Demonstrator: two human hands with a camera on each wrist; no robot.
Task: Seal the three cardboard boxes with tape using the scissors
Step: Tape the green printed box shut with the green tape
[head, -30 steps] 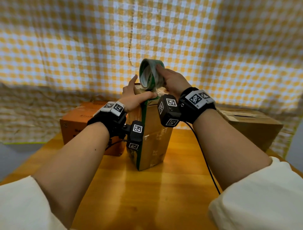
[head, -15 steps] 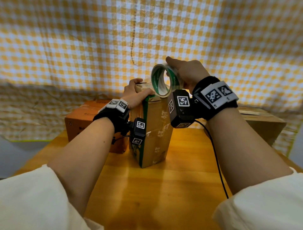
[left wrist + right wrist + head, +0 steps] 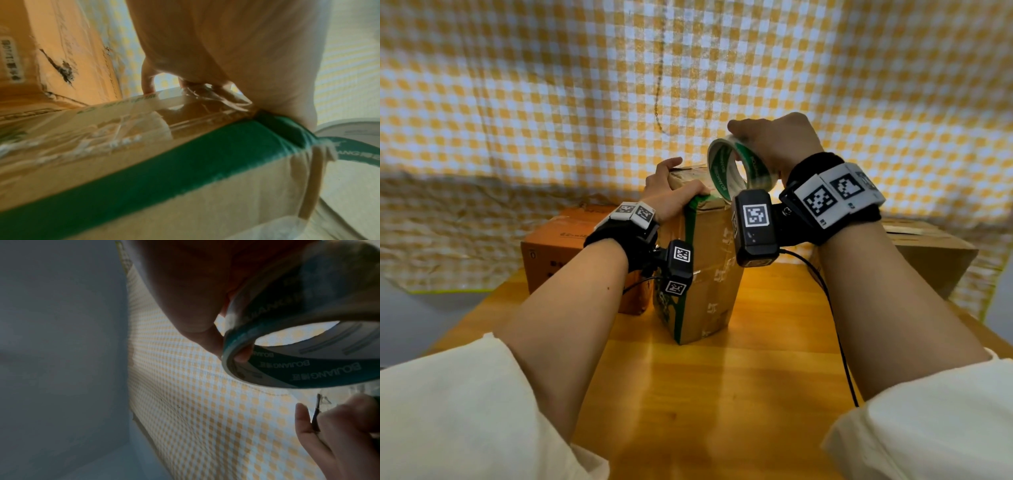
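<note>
A tall brown cardboard box (image 3: 709, 274) with a green edge stripe stands mid-table. My left hand (image 3: 671, 195) grips its top near corner, thumb along the front edge and fingers curled onto the top; the left wrist view shows the palm (image 3: 236, 56) over the green corner of the box (image 3: 185, 162). My right hand (image 3: 780, 144) holds a green-printed roll of clear tape (image 3: 726, 171) just above and right of that corner. The right wrist view shows fingers through the roll (image 3: 298, 373). No scissors are in view.
An orange box (image 3: 565, 246) sits behind and left of the tall one. A flat brown box (image 3: 935, 253) lies at the right. The wooden table (image 3: 722, 394) stretches toward me. A yellow checked cloth (image 3: 688, 85) hangs behind. A black cable (image 3: 835, 325) trails from my right wrist.
My right hand has carried the tape roll from over the box top to the right and slightly up. My left fingers have curled down onto the box top.
</note>
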